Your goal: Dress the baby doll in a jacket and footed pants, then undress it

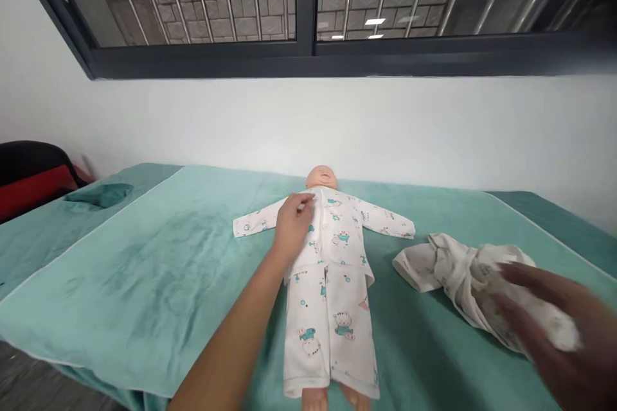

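Note:
A baby doll [322, 176] lies on its back on a teal towel [168, 270], dressed in a white printed top [337, 231] and matching trousers [328, 327]. My left hand [292, 225] rests on the doll's chest near the collar, fingers curled on the fabric of the top. My right hand [554, 327], blurred by motion, lies on a crumpled white cloth [463, 276] to the right of the doll; its fingers look stretched over the cloth.
The towel covers a table that stands against a white wall under a dark-framed window. A small teal cloth [99, 194] lies at the far left. A black and red chair [29, 176] stands beyond the left edge.

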`<state>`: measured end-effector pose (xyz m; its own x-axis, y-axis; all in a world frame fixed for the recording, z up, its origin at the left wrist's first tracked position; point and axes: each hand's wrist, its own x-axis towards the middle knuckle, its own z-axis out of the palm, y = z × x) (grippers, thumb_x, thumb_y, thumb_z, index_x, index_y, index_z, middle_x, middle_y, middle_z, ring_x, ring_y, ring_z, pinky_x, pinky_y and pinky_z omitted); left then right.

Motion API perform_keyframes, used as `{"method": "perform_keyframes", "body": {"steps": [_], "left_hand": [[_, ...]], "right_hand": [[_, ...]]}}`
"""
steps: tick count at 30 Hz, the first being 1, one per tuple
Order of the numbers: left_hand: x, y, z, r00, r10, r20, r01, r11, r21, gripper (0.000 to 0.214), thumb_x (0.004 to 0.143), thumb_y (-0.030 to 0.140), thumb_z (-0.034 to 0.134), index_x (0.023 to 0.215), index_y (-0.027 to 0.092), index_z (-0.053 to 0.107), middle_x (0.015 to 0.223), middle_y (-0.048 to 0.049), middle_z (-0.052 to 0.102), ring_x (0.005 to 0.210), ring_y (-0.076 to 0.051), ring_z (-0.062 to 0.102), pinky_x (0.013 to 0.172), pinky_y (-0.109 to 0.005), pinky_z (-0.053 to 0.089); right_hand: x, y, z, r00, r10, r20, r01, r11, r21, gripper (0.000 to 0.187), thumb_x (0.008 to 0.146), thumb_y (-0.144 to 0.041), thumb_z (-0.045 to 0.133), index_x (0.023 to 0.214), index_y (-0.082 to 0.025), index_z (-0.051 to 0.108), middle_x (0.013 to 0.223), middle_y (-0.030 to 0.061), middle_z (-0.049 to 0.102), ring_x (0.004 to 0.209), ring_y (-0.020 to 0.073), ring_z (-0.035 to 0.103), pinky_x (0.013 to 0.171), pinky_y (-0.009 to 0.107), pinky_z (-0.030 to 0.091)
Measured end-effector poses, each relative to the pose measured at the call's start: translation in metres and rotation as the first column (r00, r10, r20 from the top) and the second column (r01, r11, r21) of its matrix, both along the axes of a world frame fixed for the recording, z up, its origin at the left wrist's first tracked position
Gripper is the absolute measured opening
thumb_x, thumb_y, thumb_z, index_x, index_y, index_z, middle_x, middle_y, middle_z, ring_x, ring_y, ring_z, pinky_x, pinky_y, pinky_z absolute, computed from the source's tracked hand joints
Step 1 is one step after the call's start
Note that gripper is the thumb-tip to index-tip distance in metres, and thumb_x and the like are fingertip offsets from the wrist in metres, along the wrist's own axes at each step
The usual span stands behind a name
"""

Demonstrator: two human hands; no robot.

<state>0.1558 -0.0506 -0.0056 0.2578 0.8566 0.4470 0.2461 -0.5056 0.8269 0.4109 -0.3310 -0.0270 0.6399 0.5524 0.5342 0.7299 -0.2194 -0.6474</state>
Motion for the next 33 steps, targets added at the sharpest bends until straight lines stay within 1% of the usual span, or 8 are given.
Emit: {"method": "perform_keyframes", "body": {"steps": [2,5,9,12,14,18,22,33], "left_hand": [[0.020,0.028,0.000,1.000,-0.020,0.001,0.020,1.000,0.014,0.030,0.090,0.019,0.049,0.112,0.021,0.070,0.115,-0.0066,0.069,0.107,-0.020,0.063,0.097,-0.036,0.050],[0.034,0.055,-0.010,0.995,-0.074,-0.074,0.077,0.996,0.043,0.036,0.091,0.016,0.046,0.118,0.022,0.070,0.120,-0.0067,0.065,0.111,-0.019,0.060,0.101,-0.036,0.048],[0.030,0.069,-0.028,0.986,-0.029,-0.167,0.050,0.991,0.124,0.036,0.094,0.019,0.043,0.115,0.022,0.072,0.119,-0.0071,0.064,0.117,-0.022,0.053,0.109,-0.040,0.041],[0.026,0.071,-0.032,0.981,-0.026,-0.192,0.050,0.991,0.121,0.035,0.096,0.022,0.042,0.114,0.023,0.072,0.121,-0.0059,0.064,0.120,-0.022,0.050,0.112,-0.041,0.037],[0.026,0.070,-0.030,0.979,-0.048,-0.198,0.068,0.993,0.093,0.035,0.096,0.022,0.041,0.115,0.024,0.071,0.123,-0.0054,0.064,0.121,-0.021,0.050,0.112,-0.040,0.037],[0.028,0.067,-0.025,0.969,-0.082,-0.235,0.103,0.992,0.078,0.039,0.096,0.020,0.039,0.120,0.027,0.069,0.131,-0.0034,0.062,0.132,-0.021,0.043,0.117,-0.041,0.032],[0.027,0.063,-0.024,0.957,-0.098,-0.272,0.119,0.991,0.062,0.043,0.098,0.019,0.034,0.126,0.029,0.065,0.139,-0.0001,0.058,0.144,-0.020,0.030,0.123,-0.044,0.024],[0.027,0.061,-0.024,0.959,-0.099,-0.264,0.124,0.989,0.081,0.040,0.098,0.020,0.035,0.121,0.028,0.066,0.137,0.0008,0.061,0.134,-0.018,0.043,0.120,-0.040,0.030]], "right_hand": [[-0.031,0.039,0.009,0.988,0.152,0.001,-0.151,0.981,-0.124,0.055,0.077,-0.069,0.059,0.120,-0.035,0.061,0.120,0.0113,0.067,0.098,0.0346,0.067,0.077,0.052,0.053],[-0.067,0.118,0.029,0.935,0.355,-0.026,-0.355,0.923,-0.147,0.049,0.086,-0.055,0.056,0.127,-0.030,0.056,0.125,0.0099,0.063,0.096,0.0262,0.066,0.069,0.037,0.053],[-0.086,0.227,0.041,0.868,0.489,-0.088,-0.496,0.861,-0.112,0.030,0.089,-0.039,0.051,0.112,-0.023,0.059,0.109,0.0062,0.065,0.086,0.0196,0.063,0.073,0.034,0.049],[-0.088,0.276,0.029,0.877,0.445,-0.184,-0.472,0.870,-0.145,0.019,0.087,-0.038,0.052,0.096,-0.022,0.057,0.093,0.0021,0.063,0.075,0.0168,0.058,0.069,0.032,0.044],[-0.088,0.287,0.020,0.872,0.428,-0.236,-0.472,0.862,-0.184,0.022,0.086,-0.044,0.053,0.087,-0.023,0.054,0.084,0.0001,0.061,0.070,0.0159,0.054,0.066,0.031,0.041],[-0.087,0.284,0.016,0.840,0.476,-0.261,-0.530,0.822,-0.209,0.035,0.082,-0.057,0.058,0.082,-0.023,0.051,0.080,-0.0010,0.058,0.067,0.0156,0.050,0.063,0.030,0.037],[-0.087,0.283,0.018,0.855,0.457,-0.247,-0.507,0.837,-0.207,0.023,0.083,-0.045,0.056,0.078,-0.023,0.050,0.077,-0.0028,0.057,0.064,0.0139,0.047,0.061,0.029,0.034],[-0.085,0.286,0.010,0.820,0.448,-0.355,-0.503,0.861,-0.075,0.016,0.083,-0.037,0.055,0.074,-0.023,0.056,0.066,-0.0046,0.055,0.062,0.0136,0.047,0.061,0.028,0.035]]}}
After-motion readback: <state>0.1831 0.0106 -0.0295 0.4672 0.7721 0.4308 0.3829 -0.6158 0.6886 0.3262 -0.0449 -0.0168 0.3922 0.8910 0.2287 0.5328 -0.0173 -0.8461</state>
